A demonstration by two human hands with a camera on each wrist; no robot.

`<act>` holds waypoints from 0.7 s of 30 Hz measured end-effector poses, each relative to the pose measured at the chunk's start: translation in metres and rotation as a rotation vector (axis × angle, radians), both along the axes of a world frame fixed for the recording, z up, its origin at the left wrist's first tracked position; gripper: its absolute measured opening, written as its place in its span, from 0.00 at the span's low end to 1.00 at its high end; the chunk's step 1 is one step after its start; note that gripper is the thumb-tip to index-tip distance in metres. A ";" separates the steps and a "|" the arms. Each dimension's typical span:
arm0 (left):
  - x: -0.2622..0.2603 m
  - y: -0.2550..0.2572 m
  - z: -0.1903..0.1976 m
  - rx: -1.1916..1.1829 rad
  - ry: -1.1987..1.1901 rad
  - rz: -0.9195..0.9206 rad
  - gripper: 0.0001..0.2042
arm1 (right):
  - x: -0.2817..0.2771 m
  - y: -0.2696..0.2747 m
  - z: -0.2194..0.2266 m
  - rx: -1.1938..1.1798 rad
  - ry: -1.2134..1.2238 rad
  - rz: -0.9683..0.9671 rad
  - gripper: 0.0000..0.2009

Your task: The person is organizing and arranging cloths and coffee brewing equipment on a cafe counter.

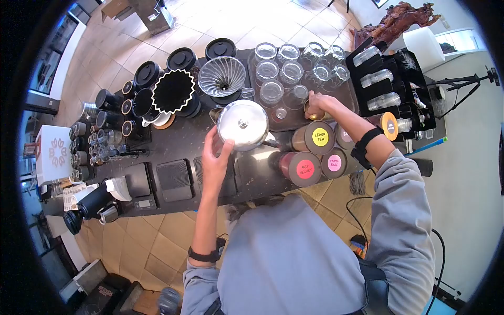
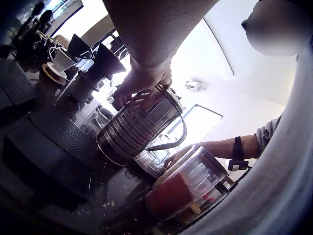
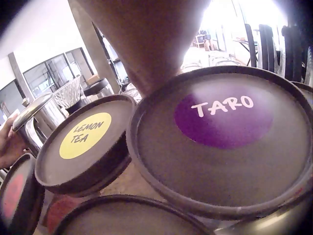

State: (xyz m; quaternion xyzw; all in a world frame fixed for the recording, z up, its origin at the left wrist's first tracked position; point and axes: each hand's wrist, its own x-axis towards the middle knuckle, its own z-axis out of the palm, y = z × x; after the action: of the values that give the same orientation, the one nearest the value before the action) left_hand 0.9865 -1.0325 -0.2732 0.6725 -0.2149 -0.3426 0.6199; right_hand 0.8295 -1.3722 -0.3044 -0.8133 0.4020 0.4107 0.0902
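Observation:
A lidded metal pot [image 1: 242, 125] stands near the middle of the dark counter, handle to the right. My left hand [image 1: 216, 157] grips its near left side, thumb by the lid edge. In the left wrist view the left hand [image 2: 143, 84] is round the upper part of the ribbed pot [image 2: 129, 132]. Further right, my right hand [image 1: 321, 105] is at the dark tray [image 1: 286, 125], fingers curled at a small gold-coloured item [image 1: 313, 114], partly covered by the hand. The right wrist view shows the pot [image 3: 41, 117], but large lids hide the right hand's fingers.
Clear glasses [image 1: 271, 91] fill the tray's far part. Jars labelled lemon tea [image 1: 319, 137], red velvet [image 1: 304, 168] and taro [image 3: 220, 115] stand near my right forearm. A glass dripper [image 1: 222, 76] and black fluted dripper [image 1: 172, 91] are behind the pot; a scale [image 1: 137, 184] lies left.

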 end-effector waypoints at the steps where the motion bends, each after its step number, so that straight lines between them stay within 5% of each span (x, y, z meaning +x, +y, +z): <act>1: 0.001 0.001 -0.002 -0.009 0.006 -0.009 0.34 | -0.001 0.000 0.000 -0.012 -0.006 -0.002 0.51; 6: 0.000 0.001 0.005 0.027 0.003 -0.007 0.34 | -0.012 0.002 0.004 -0.083 -0.059 -0.038 0.45; 9: 0.002 0.001 0.004 0.032 0.002 -0.013 0.35 | -0.023 -0.012 0.009 -0.016 -0.145 0.038 0.32; 13: 0.006 -0.001 0.000 -0.010 0.022 -0.054 0.32 | -0.012 -0.024 0.083 -0.052 0.031 0.312 0.24; 17: 0.010 -0.004 0.003 -0.025 0.045 -0.082 0.38 | -0.022 0.053 0.187 0.064 -0.490 0.300 0.19; 21: 0.010 -0.010 -0.001 -0.039 0.032 -0.077 0.38 | -0.024 0.156 0.161 0.055 -0.806 0.192 0.29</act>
State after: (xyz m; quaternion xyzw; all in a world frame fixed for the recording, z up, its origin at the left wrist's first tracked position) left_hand 0.9962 -1.0428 -0.2747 0.6460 -0.2372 -0.3727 0.6225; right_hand 0.8060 -1.2160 -0.1434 -0.9401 0.2456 0.0764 0.2236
